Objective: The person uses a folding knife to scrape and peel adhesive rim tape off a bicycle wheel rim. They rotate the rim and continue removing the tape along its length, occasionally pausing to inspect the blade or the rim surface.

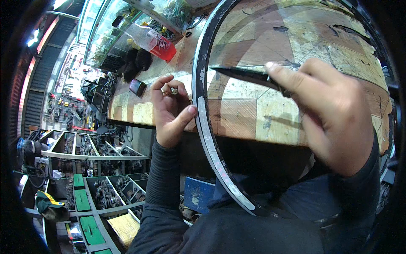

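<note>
A bare black bicycle rim (200, 84) stands upright at the edge of the table, its lower part reaching down to my lap. A long pale sticker strip (211, 144) with worn patches runs along its side. My right hand (334, 110) is closed round a dark-bladed knife (245, 77), the tip pointing left, close to the rim's inner edge; I cannot tell whether it touches. Left of the rim is my left hand (173, 110), its thumb resting at the outer edge and its fingers loosely curled and apart. A ring shows on one finger.
The patterned wooden tabletop (241, 116) has a worn surface. At its far left lie a bottle of red drink (163, 48), dark fuzzy objects (137, 63) and a small dark box-like thing (137, 87). Divided parts bins (97, 157) and a green-and-yellow cap (48, 201) are at lower left.
</note>
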{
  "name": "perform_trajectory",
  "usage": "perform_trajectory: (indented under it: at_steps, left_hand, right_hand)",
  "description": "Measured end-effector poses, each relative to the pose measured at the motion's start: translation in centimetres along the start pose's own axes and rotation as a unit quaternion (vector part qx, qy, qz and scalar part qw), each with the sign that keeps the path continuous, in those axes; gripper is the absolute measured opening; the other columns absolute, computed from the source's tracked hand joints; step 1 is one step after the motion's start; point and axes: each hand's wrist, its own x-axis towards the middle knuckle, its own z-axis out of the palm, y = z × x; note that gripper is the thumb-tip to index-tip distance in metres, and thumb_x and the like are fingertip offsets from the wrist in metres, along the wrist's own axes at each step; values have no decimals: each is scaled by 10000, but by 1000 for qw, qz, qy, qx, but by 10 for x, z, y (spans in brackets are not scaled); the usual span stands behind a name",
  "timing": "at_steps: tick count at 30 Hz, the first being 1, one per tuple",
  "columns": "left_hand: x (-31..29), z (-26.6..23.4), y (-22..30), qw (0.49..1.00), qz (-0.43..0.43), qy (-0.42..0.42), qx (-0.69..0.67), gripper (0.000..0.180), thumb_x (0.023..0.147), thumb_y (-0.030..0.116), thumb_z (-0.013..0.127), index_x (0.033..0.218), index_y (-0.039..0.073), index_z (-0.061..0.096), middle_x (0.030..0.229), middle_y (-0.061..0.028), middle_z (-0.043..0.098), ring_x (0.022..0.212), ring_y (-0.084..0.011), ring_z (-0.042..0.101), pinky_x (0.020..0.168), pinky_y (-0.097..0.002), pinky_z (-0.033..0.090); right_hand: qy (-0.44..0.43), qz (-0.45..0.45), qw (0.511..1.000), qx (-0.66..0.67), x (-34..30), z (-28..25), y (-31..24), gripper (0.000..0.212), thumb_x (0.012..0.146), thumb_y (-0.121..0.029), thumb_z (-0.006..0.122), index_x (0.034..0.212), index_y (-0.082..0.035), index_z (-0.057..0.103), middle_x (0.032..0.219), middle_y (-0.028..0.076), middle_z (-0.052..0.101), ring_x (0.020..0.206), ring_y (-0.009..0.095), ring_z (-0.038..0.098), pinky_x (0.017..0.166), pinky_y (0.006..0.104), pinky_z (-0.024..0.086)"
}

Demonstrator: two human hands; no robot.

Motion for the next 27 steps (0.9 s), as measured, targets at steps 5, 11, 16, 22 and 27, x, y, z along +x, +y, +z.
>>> perform_trajectory:
  at_steps: [5, 11, 16, 22, 27]
  left_hand:
    - [1, -11, 12, 989, 8, -4, 147, 501, 785, 50, 690, 1238, 11, 479, 1008, -37, 463, 887, -119, 462, 827, -278, 422]
    - [31, 18, 65, 829, 67, -140, 537, 429, 729, 92, 732, 1124, 33, 575, 910, -100, 521, 828, -210, 513, 761, -323, 445]
    - [47, 22, 67, 824, -20, -184, 535, 567, 723, 131, 747, 1222, 33, 496, 941, -114, 523, 840, -227, 519, 770, -343, 456]
    - [70, -16, 67, 862, 84, 25, 499, 387, 794, -31, 619, 1163, 40, 524, 820, -29, 500, 734, -92, 491, 663, -253, 433]
    - [46, 5, 62, 866, 81, -70, 488, 395, 794, -11, 647, 1167, 57, 534, 864, -15, 482, 778, -114, 479, 730, -258, 430]
  right_hand:
    - [67, 13, 997, 42, -5, 25, 23, 436, 752, 96, 589, 1151, -52, 685, 791, 133, 600, 636, 276, 614, 576, 356, 482]
    - [116, 2, 993, 34, -5, 31, 24, 406, 755, 63, 600, 1132, -58, 686, 794, 139, 595, 653, 306, 612, 587, 373, 488]
    - [125, -3, 991, 42, -5, 30, 26, 395, 753, 66, 594, 1119, -53, 685, 795, 142, 591, 662, 314, 612, 595, 381, 491]
    - [127, -1, 991, 40, -5, 30, 27, 393, 751, 65, 598, 1113, -59, 688, 792, 140, 587, 661, 316, 610, 595, 385, 494]
    - [96, -15, 995, 38, -5, 32, 26, 341, 753, -2, 649, 1070, -110, 710, 781, 112, 581, 659, 290, 619, 576, 379, 492]
